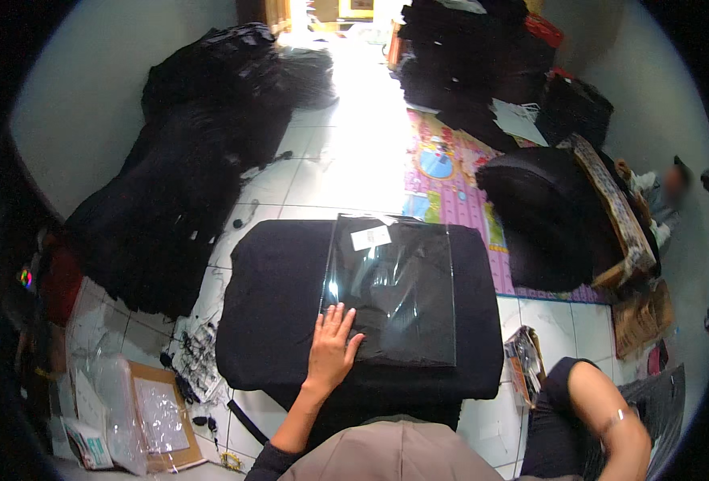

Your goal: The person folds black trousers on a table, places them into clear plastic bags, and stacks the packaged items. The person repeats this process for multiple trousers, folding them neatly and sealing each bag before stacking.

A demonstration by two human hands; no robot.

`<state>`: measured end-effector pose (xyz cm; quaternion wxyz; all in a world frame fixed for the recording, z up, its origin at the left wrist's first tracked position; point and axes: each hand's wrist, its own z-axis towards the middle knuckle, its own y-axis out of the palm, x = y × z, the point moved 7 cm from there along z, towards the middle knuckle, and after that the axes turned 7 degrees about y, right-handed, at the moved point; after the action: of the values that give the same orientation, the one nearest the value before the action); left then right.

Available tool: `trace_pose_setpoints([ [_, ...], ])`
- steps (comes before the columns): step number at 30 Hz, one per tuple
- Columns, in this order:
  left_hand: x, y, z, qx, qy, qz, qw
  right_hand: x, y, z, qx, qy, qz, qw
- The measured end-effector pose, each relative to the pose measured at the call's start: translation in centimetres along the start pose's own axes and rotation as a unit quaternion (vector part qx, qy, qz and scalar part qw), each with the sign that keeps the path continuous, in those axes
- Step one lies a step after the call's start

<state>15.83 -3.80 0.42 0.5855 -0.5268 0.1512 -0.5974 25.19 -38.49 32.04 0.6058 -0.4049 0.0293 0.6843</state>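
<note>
Left hand (332,345) lies flat, palm down, fingers spread and fully released, grasping nothing; its fingertips rest on the lower left corner of a clear plastic bag (394,293) holding folded black fabric. The bag lies flat on a stack of black cloth (278,305) directly before the person, a white label (370,237) near its far edge. The right arm bends away at lower right; its hand is out of view. Black garment heaps (186,184) line the tiled floor (346,160) at left.
</note>
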Motion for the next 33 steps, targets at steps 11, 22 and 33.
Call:
trace_pose_setpoints([
  [11,0.6,-2.4,-1.6,-0.068,0.140,0.011,0.988,35.5,7.3,-8.1,0.066,0.520,-0.499,0.690],
  [22,-3.3,-4.4,-0.6,-0.083,0.084,-0.136,0.984,37.2,7.2,-9.3,0.180,0.479,-0.621,0.593],
  [33,-3.2,-9.0,0.8,0.056,-0.007,-0.292,0.955,34.2,1.6,-8.8,0.334,0.504,-0.250,0.756],
])
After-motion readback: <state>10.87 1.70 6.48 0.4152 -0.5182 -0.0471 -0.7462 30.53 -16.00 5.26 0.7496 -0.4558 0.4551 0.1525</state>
